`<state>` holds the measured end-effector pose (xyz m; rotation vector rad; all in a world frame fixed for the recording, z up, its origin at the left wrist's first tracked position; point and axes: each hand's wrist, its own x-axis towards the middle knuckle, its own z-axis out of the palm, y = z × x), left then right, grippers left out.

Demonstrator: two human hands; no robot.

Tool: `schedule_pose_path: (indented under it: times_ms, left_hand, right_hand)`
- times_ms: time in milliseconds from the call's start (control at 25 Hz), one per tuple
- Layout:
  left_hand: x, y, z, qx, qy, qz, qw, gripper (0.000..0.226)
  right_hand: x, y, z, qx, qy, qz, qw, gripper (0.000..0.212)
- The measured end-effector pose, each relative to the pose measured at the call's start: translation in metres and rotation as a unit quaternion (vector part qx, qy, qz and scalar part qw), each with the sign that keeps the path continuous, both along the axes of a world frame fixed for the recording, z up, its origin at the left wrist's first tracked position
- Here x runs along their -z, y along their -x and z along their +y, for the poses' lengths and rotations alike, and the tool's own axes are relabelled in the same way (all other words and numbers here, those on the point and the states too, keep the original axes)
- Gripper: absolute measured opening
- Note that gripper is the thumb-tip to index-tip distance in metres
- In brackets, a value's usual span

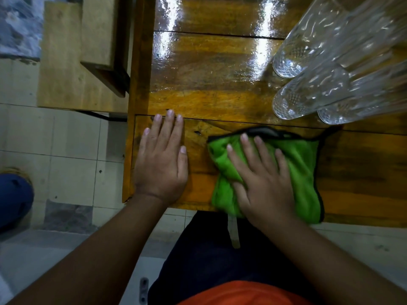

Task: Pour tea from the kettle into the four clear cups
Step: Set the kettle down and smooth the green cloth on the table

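Three clear patterned glass cups stand close together at the right of the glossy wooden table (pixel 220 69): one farther back (pixel 312 47), one in the middle (pixel 308 95) and one nearest me (pixel 352 111). Their tops run out of the picture. No kettle is in view. My left hand (pixel 161 159) lies flat on the table's near left corner, fingers together, holding nothing. My right hand (pixel 262 177) presses flat, fingers spread, on a green cloth with black edging (pixel 301 172) at the table's near edge, just below the cups.
A wooden bench or stool (pixel 72 62) stands left of the table over a tiled floor (pixel 72 168). A blue object (pixel 13 199) sits at the far left edge. My dark trousers and orange shirt fill the bottom of the view.
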<state>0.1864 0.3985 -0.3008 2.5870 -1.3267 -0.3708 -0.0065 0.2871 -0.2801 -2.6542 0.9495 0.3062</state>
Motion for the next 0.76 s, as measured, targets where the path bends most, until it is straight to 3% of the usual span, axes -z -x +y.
schedule_pose_path:
  times_ms: [120, 360, 520, 760]
  left_hand:
    - [-0.001, 0.001, 0.000, 0.001, -0.004, -0.001, 1.000, 0.062]
    - [-0.002, 0.004, -0.001, 0.001, -0.009, -0.006, 1.000, 0.062]
    - [-0.008, 0.005, -0.005, -0.012, -0.021, -0.009, 1.000, 0.063]
    - [-0.007, 0.076, -0.051, 0.018, -0.002, 0.015, 1.000, 0.069]
  right_hand:
    - [0.001, -0.031, -0.031, 0.031, 0.007, -0.016, 0.999, 0.074]
    - [-0.001, 0.043, 0.003, -0.009, 0.002, -0.006, 1.000, 0.080]
    - [0.001, -0.005, -0.028, 0.032, 0.002, -0.028, 0.999, 0.074]
    - [0.000, 0.048, 0.005, 0.018, 0.012, 0.003, 1.000, 0.078]
